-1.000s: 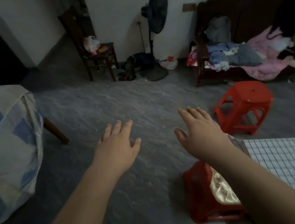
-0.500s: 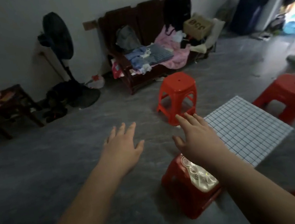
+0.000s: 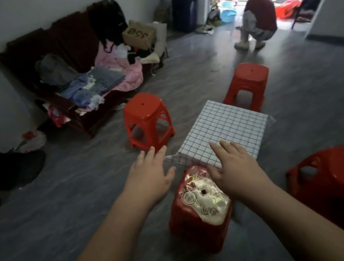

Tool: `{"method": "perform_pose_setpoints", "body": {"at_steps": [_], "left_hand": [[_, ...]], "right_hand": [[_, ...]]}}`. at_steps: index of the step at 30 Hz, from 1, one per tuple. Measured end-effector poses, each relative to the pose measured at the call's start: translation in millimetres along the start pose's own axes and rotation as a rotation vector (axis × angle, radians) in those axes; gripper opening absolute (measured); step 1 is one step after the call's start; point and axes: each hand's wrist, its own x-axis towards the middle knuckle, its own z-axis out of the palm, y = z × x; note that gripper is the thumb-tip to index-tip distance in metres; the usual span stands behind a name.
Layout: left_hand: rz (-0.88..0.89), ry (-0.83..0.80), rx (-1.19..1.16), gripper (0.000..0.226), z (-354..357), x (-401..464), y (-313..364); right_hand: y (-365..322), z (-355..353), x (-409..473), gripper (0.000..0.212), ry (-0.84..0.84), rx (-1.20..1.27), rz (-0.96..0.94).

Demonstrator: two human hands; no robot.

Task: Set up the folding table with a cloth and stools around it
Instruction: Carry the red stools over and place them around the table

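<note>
From the head view, the only one there is, the folding table (image 3: pixel 223 130) sits right of centre in the frame, already draped in its white checked cloth (image 3: pixel 214 146), whose near corner hangs out in a loose point toward the left. Four red stools ring it: one at the centre of the frame (image 3: pixel 147 116), one further up and right (image 3: pixel 249 79), one low in the middle with a shiny patterned seat (image 3: pixel 201 203), and one at the right edge (image 3: pixel 343 179), which is partly cut off and dim, so I cannot say quite how it stands.

Both arms reach up from the bottom of the frame. The left hand (image 3: pixel 149 177) is spread, fingers straight, holding nothing, hovering over bare floor just left of the cloth's corner. The right hand (image 3: pixel 233 165) is likewise spread and empty, over the near edge of the cloth and the patterned stool; whether it touches either I cannot tell.

The setting-up looks close to done, at the tidying stage. I'd judge the next move calls for smoothing that stray corner down flat, or squaring the nearest stool to the table.

Up in the far right a person crouches (image 3: pixel 258 18) by the bright doorway, and a cluttered sofa (image 3: pixel 77 61) fills the upper left.
</note>
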Motion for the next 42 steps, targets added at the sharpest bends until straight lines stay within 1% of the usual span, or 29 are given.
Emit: {"method": "perform_pose_setpoints", "body": {"at_steps": [5,11,16,20,22,25,29,33,37,39,42], "left_hand": [[0.202,-0.061,0.001,0.072,-10.0,56.7,-1.2],[0.441,-0.155,0.053,0.073,-17.3,115.3,-25.3],[0.543,-0.226,0.101,0.072,0.4,146.3,-43.6],[0.584,-0.292,0.098,0.070,33.7,161.0,-45.9],[0.588,-0.325,0.097,0.070,59.0,172.2,-45.0],[0.561,-0.387,0.127,0.073,112.7,191.4,-45.5],[0.548,-0.438,0.191,0.075,208.2,218.3,-50.0],[0.564,-0.473,0.208,0.075,313.2,241.6,-63.2],[0.477,-0.529,0.159,0.075,405.8,260.9,-86.9],[0.441,-0.527,0.133,0.075,438.0,267.7,-97.2],[0.363,-0.527,0.095,0.079,469.6,271.0,-110.6]], "right_hand": [[-3.5,6.5,12.4,0.070,0.059,0.021,0.216],[-38.2,30.6,25.1,0.070,0.143,0.080,0.477],[-59.7,55.8,41.2,0.066,0.137,0.098,0.581],[-52.5,79.6,51.8,0.069,0.121,0.141,0.623],[-38.3,99.2,59.5,0.068,0.107,0.162,0.641],[-5.4,148.5,72.1,0.068,0.059,0.195,0.673],[49.9,245.7,95.4,0.068,-0.031,0.278,0.688],[100.0,353.7,113.8,0.070,-0.080,0.287,0.691],[137.3,442.2,121.5,0.069,-0.134,0.269,0.703],[152.9,472.2,122.1,0.069,-0.151,0.224,0.697],[167.2,502.1,117.2,0.069,-0.125,0.134,0.715]]}}
